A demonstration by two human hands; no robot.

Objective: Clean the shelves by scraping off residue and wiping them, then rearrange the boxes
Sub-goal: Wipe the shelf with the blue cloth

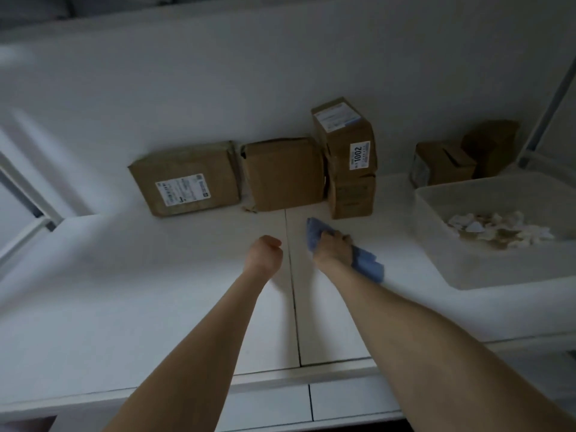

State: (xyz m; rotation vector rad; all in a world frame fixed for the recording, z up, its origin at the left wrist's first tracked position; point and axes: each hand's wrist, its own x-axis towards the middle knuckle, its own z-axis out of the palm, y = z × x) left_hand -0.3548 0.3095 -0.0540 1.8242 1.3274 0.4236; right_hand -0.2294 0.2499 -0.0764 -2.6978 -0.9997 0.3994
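Fingers (341, 237) of the right hand (331, 250) are curled around a blue cloth (369, 265), bunching it. One end of the cloth sticks out ahead of the knuckles, the other trails behind the wrist. Cloth and hand are down on the white shelf (140, 275), just right of the seam (292, 282) between two shelf panels.

Left hand (264, 252): fingers folded into a loose fist, nothing seen in it. It sits just left of the seam, near the right hand but not touching it.

Boxes stand along the back wall:
- flat box (187, 179), white label facing up, far left
- plain box (283, 173), tight against it
- tall box (346, 141), label "1002", stacked on a lower box (352, 198), touching the plain box's right side
- two small boxes (445, 165), well apart to the right

Translucent bin (461, 263) sits on the shelf's right end, in front of the small boxes, with pale scraps (498, 229) inside. Frame is dim and slightly blurred, so the label text is otherwise unreadable.
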